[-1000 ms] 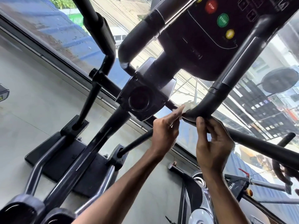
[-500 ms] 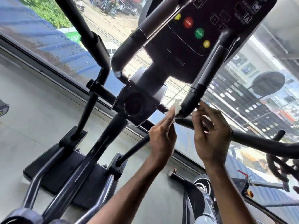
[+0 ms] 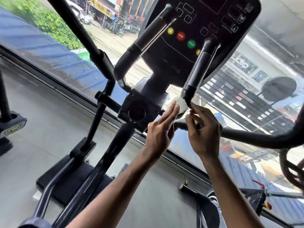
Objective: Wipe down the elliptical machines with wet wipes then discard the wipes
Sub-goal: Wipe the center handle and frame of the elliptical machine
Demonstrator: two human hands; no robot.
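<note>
Centre of frame, left to right: the left hand, fingers straight, presses the wipe against the lower bend of the handlebar. The right hand, fingers curled, appears to pinch the wipe's right edge. The wipe lies between both hands, touching each. Judged mid-task: wiping is under way and discarding is not yet done.

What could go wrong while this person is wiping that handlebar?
1. The wipe is only pressed against the handlebar by straight fingers of the left hand, so it might slip and drop.
2. The green START button sits just above on the console; hands working up the grip could bump it.
3. The wipe looks small and bunched, so parts of the bar may get missed.
</note>
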